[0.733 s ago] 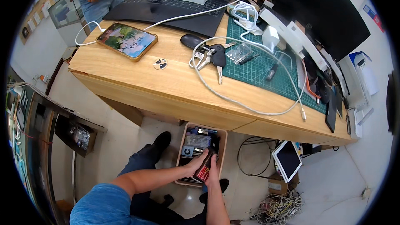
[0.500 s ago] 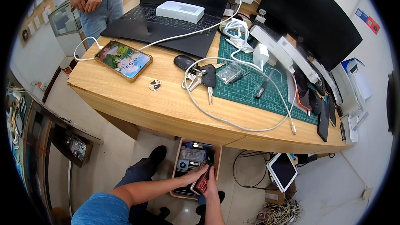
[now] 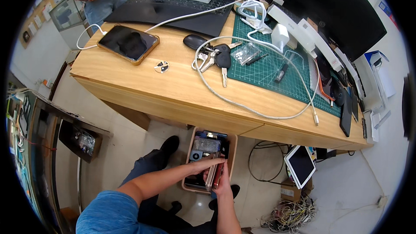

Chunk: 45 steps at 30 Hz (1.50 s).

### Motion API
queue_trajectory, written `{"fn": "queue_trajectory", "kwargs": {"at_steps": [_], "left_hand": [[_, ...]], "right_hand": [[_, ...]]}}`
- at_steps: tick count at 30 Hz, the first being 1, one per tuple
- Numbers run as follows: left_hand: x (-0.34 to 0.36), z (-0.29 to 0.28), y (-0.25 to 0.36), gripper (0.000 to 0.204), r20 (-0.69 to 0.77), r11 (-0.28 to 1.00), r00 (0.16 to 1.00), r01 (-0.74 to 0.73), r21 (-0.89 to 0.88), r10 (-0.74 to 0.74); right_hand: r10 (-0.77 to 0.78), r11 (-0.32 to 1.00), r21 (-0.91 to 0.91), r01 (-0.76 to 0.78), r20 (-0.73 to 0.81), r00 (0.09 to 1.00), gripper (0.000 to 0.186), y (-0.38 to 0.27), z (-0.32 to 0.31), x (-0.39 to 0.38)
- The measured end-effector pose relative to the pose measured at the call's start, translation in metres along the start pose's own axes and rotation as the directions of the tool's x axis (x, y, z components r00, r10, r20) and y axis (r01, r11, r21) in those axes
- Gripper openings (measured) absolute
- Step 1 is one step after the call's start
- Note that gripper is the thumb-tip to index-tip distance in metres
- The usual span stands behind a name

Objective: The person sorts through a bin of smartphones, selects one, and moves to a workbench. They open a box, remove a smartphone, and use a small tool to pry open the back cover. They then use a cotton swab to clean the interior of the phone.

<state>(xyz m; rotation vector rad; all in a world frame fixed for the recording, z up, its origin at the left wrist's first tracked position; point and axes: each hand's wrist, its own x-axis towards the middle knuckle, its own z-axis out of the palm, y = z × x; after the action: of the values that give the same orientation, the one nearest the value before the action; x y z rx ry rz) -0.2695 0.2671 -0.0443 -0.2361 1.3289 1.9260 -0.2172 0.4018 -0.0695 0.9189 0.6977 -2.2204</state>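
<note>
Under the desk (image 3: 173,91), both hands' (image 3: 216,175) grips close on flat devices (image 3: 213,174) inside a floor box (image 3: 232,147).

Floor (image 3: 130,147): pale tiles, lit evenly | Desk (image 3: 143,86): light wood, set across the upper half, a green cutting mat (image 3: 268,67) laid on its right part | Wall (image 3: 390,47): white, seen at right | Cabinet (image 3: 39,147): dark, glass-fronted, placed at left | Cables (image 3: 290,216): tangled on the floor, lower right
</note>
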Motion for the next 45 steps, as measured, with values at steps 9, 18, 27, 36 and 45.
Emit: {"fn": "queue_trajectory", "kwargs": {"at_steps": [9,18,27,36,45], "left_hand": [[0.003,-0.006,-0.016,0.049,-0.062,0.996,0.998,0.03,0.079,-0.025],[0.01,-0.013,-0.013,0.084,-0.278,0.964,0.961,0.083,0.254,-0.01],[0.008,-0.026,-0.012,0.092,-0.271,0.981,0.957,0.147,0.127,-0.108],[0.011,-0.024,-0.018,0.105,-0.325,0.973,0.945,0.097,0.207,-0.025],[0.008,-0.016,-0.021,0.105,-0.359,0.99,0.933,0.049,0.129,0.0]], "right_hand": [[0.019,0.99,-0.135,-0.037,-0.129,0.991,0.079,0.0,0.011,0.0],[-0.072,0.95,-0.292,0.11,0.138,0.988,0.068,-0.002,0.004,-0.003],[-0.025,0.939,-0.328,0.101,0.229,0.973,0.06,0.005,0.001,0.005],[0.016,0.921,-0.387,0.057,0.183,0.983,0.053,0.009,0.003,0.007],[-0.029,0.897,-0.43,0.098,0.165,0.986,0.06,0.002,0.007,-0.004]]}}
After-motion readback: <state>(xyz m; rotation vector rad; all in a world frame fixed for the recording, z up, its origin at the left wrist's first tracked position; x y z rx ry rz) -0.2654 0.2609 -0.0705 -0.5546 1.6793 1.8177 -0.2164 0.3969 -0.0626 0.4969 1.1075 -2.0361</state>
